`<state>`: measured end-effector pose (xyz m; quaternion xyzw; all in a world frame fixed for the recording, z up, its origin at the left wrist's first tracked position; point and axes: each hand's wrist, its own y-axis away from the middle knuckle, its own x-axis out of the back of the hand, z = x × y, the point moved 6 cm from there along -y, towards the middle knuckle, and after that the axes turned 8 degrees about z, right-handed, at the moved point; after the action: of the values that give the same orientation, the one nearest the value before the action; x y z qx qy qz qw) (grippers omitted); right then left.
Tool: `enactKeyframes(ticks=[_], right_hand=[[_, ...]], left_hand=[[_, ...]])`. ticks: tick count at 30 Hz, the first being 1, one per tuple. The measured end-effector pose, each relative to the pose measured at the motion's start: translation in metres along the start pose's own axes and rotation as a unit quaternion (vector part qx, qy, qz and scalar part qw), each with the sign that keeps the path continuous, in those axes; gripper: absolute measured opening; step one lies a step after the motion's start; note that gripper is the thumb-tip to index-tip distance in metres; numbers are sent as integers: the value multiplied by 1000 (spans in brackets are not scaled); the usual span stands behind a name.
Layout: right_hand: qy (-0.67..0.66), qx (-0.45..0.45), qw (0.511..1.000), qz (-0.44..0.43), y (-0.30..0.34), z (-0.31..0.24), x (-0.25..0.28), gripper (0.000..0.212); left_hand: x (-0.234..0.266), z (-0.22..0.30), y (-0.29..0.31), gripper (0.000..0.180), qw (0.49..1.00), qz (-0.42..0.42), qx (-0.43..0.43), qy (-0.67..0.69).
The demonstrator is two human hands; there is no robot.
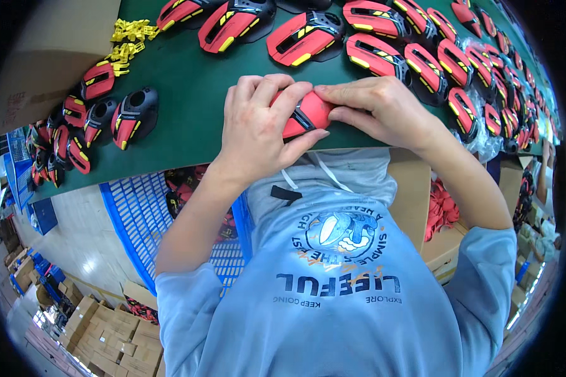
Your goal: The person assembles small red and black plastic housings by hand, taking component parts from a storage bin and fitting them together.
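My left hand (255, 122) and my right hand (374, 107) both clasp one red plastic shell (308, 115) with a black insert, at the near edge of the green table (188, 107). The left hand wraps over its left end, and the right hand's fingers press on its right side. Most of the shell is hidden under the fingers.
Rows of red, black and yellow shells (374, 56) lie along the table's far side and right. More shells (132, 116) sit at the left, beside small yellow parts (129, 38). A cardboard box (41, 56) stands far left. A blue crate (141, 220) is under the table.
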<state>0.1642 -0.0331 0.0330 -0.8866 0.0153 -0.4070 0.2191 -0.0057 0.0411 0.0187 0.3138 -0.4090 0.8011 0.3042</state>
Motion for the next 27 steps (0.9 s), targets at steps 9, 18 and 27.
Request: enactKeyframes(ticks=[9,18,27], right_hand=[[-358,-175,912,100,-40,-32,-42,40],[-488,-233,827,157,-21,-48,12,52],[-334,-119,935,20,-3,-44,-13,38]], left_hand=[[-5,2,4,61,1000,-4,-12,11],[21,-2,9,63,998,37,4,46],[184,-21,154,72,941,7,271,-202]])
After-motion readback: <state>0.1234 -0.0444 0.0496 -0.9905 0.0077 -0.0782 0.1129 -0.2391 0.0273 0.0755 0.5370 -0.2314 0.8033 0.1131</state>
